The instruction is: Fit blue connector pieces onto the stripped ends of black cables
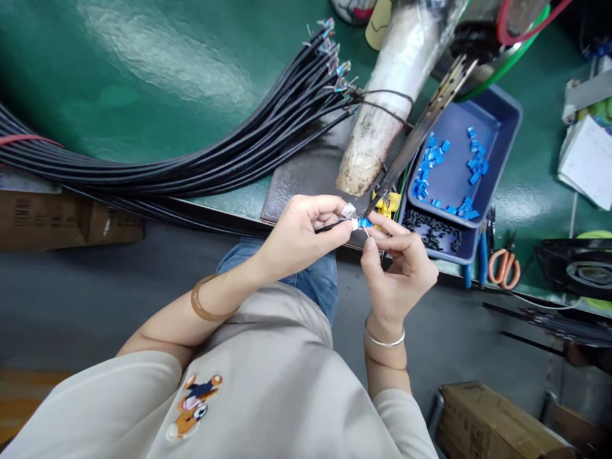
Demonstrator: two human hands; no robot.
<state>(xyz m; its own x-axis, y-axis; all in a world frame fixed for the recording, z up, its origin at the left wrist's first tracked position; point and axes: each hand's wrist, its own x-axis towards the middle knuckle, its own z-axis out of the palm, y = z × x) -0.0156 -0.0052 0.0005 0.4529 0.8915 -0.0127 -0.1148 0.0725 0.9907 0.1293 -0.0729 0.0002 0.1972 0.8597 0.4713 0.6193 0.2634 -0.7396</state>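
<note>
My left hand [310,233] is closed in a pinch on the end of a black cable [329,225], with whitish material at its fingertips. At the cable's end sits a small blue connector [364,223], just under the tip of a slanted metal tool [399,159]. My right hand [399,258] pinches a thin white wire [366,231] between thumb and finger, beside the connector. Its other fingers curl near the connector. A yellow part [388,203] lies right behind the fingertips. How the wire joins the connector is too small to tell.
A bundle of black cables [191,169] with stripped ends crosses the green table [157,57]. A wrapped white tube [382,95] slants down over a dark plate [306,182]. To the right are a blue-grey tray [502,121] with blue connectors [473,159], small black parts [433,231], and orange-handled scissors [504,268].
</note>
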